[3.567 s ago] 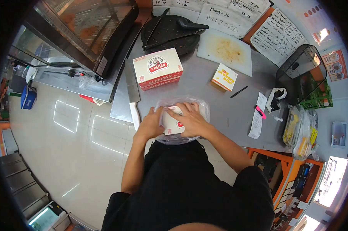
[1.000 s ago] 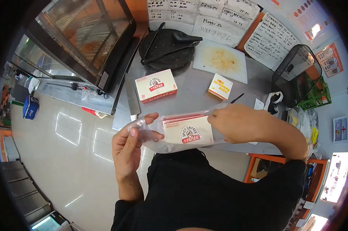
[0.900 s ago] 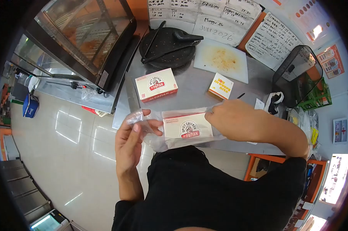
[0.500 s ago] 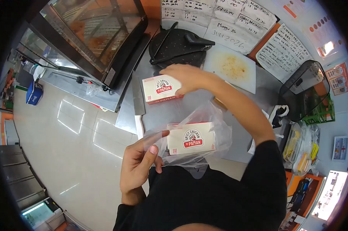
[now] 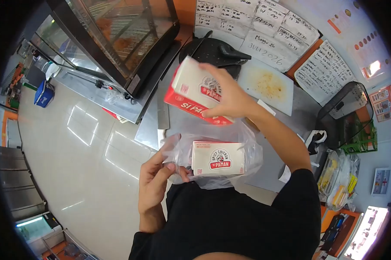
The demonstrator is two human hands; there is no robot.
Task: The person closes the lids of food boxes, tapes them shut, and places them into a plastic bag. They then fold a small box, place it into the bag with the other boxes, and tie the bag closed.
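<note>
My right hand [image 5: 228, 93] grips a red and white takeaway box [image 5: 189, 82] marked "Si Paman", lifted and tilted above the counter. Below it, a second box [image 5: 218, 158] of the same kind lies label up inside a clear plastic bag [image 5: 252, 149]. The fingers of my left hand [image 5: 158, 180] are pinched on the bag's left edge, holding it by the opening. The raised box is above the bag and apart from the box inside.
A knife [image 5: 162, 117] lies on the steel counter [image 5: 182, 125], left of the bag. Behind stand a black lidded pan [image 5: 204, 51] and a stained white cutting board [image 5: 267, 86]. A glass display warmer [image 5: 130, 39] is at the upper left; a black mesh basket [image 5: 345, 108] sits at right.
My right hand has lifted the takeaway box off the counter and brought it closer, tilting it so its red side shows. My left hand still holds the bag, its fingers more closed.
</note>
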